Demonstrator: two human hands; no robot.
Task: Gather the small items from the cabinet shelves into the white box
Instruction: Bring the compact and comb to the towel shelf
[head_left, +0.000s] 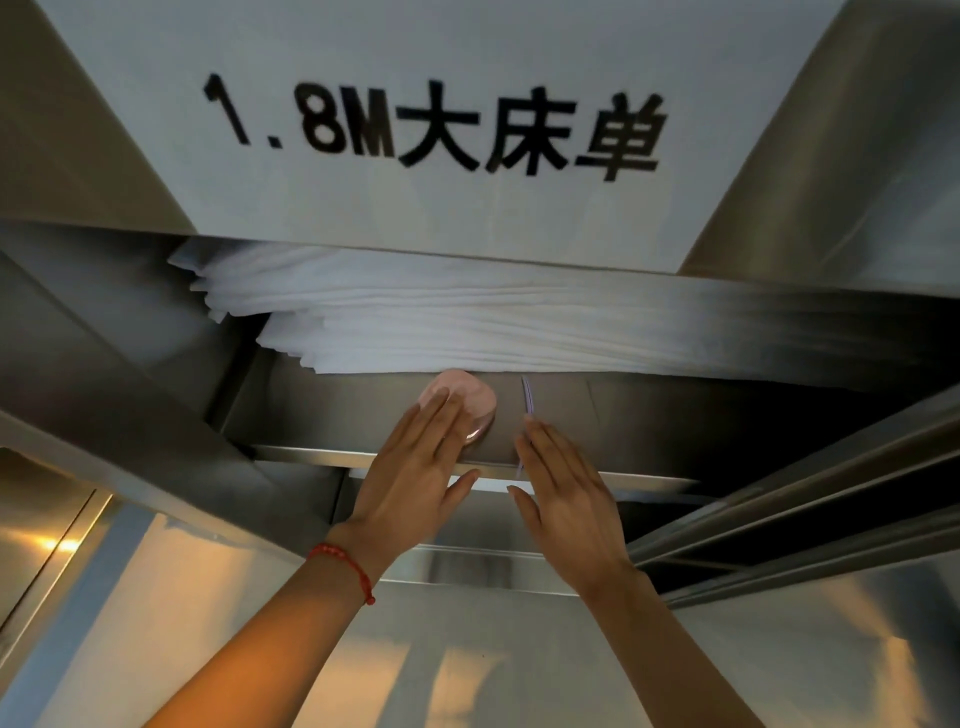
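Head camera looks up at a steel cabinet shelf (571, 415). At its 11 o'clock, the left hand (415, 478) lies flat, fingers straight, on a pink rounded case (467, 397) just below stacked white sheets (467, 317). The right hand (566, 493), also flat, touches a thin clear stick (528, 395). No white box shows; both items remain ungathered.

Steel shelf (322, 457): linens (467, 322), pink case (475, 397).

A stack of folded white sheets (467, 317) lay on the steel shelf just beyond the fingers. Above it hung a white sign (431, 130) printed "1.8M大床单". A red string bracelet (345, 564) circled one wrist.
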